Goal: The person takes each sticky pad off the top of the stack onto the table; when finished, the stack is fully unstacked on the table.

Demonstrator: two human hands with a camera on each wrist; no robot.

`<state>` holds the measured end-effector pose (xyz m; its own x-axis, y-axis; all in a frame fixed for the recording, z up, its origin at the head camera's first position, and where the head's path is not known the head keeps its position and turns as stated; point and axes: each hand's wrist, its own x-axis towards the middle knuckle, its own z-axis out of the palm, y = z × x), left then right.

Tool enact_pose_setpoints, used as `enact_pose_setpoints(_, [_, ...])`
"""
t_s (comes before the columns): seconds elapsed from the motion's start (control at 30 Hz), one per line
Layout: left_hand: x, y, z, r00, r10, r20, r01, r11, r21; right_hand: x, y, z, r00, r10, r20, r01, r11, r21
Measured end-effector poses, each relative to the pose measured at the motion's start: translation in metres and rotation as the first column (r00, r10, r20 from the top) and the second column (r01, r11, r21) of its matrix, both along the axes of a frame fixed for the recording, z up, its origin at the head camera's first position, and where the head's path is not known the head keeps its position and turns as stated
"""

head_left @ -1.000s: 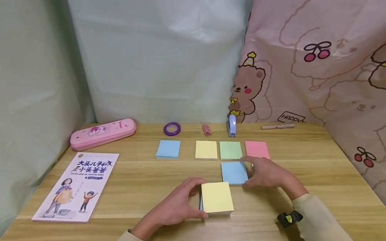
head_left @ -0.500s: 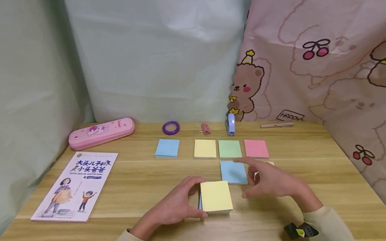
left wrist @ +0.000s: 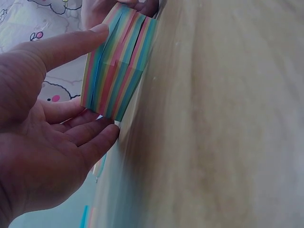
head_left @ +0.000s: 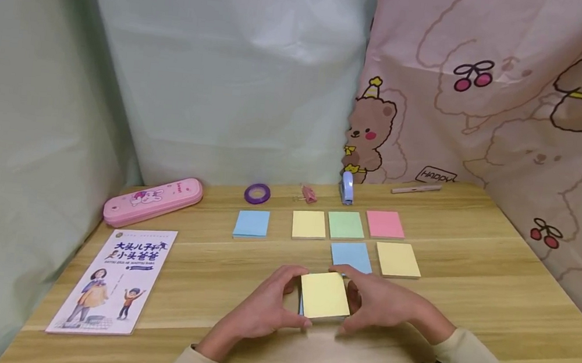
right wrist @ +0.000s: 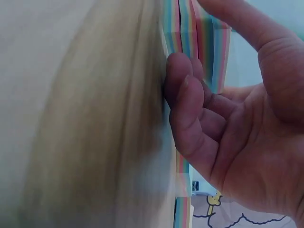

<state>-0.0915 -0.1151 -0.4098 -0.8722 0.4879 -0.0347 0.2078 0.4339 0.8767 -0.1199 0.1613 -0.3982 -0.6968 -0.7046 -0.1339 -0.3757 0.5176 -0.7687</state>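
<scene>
Held thing: a thick square block of sticky notes with a yellow top sheet and rainbow-striped edges (head_left: 324, 295) is sitting on the light wooden table (head_left: 467, 315), directly in front of the person and between the two hands.
Left hand: the left hand (head_left: 263, 307) is gripping the block's left edge, thumb curled over the near corner and fingers bent round the far side; the left wrist view is showing the thumb (left wrist: 61, 45) lying along the top of the striped edge.
Right hand: the right hand (head_left: 379, 304) is gripping the right edge in mirror fashion; in the right wrist view its fingers (right wrist: 183, 102) are curling against the striped side at table level.
Key relation: the block is lying flat and centred between the hands, both equally near; its slightly longer side is running away from the person, so the hands are closing across the shorter width.
Laid-out pads: a blue pad (head_left: 252, 223) is lying apart to the left; a yellow pad (head_left: 309, 224), green pad (head_left: 347, 225) and pink pad (head_left: 385, 224) are forming a far row, with a second blue pad (head_left: 351, 256) and a second yellow pad (head_left: 398, 259) in a nearer row just beyond the block.
Other items: a pink pencil case (head_left: 153, 201) and an illustrated booklet (head_left: 115, 278) are lying at the left; a purple tape roll (head_left: 257, 193) and a small blue stapler (head_left: 346, 188) are standing near the backdrop.
</scene>
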Motion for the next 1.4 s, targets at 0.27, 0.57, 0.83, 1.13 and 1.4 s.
enact_pose_setpoints(0.27, [-0.001,-0.001,0.000,1.000,-0.002,-0.010,0.002,1.000,-0.015,-0.001,-0.003,-0.003,1.000,-0.021,-0.021,0.021,1.000,-0.007])
enact_pose_setpoints(0.57, [0.001,0.001,0.001,1.000,0.005,-0.031,-0.007,0.999,-0.038,-0.001,-0.004,-0.002,0.999,-0.034,-0.028,0.034,0.999,0.000])
enact_pose_setpoints(0.83, [0.002,0.002,0.002,0.999,0.005,-0.047,-0.008,0.998,-0.061,-0.002,-0.003,-0.003,1.000,-0.024,-0.010,0.023,1.000,-0.013])
enact_pose_setpoints(1.13, [0.003,0.003,0.002,1.000,0.004,-0.024,-0.006,0.997,-0.072,-0.002,-0.001,-0.006,1.000,-0.014,0.027,0.014,1.000,-0.019])
enact_pose_setpoints(1.4, [-0.001,-0.008,0.006,0.997,0.019,-0.070,-0.028,0.992,-0.119,-0.003,0.000,-0.005,0.999,-0.034,0.037,0.034,0.999,-0.006])
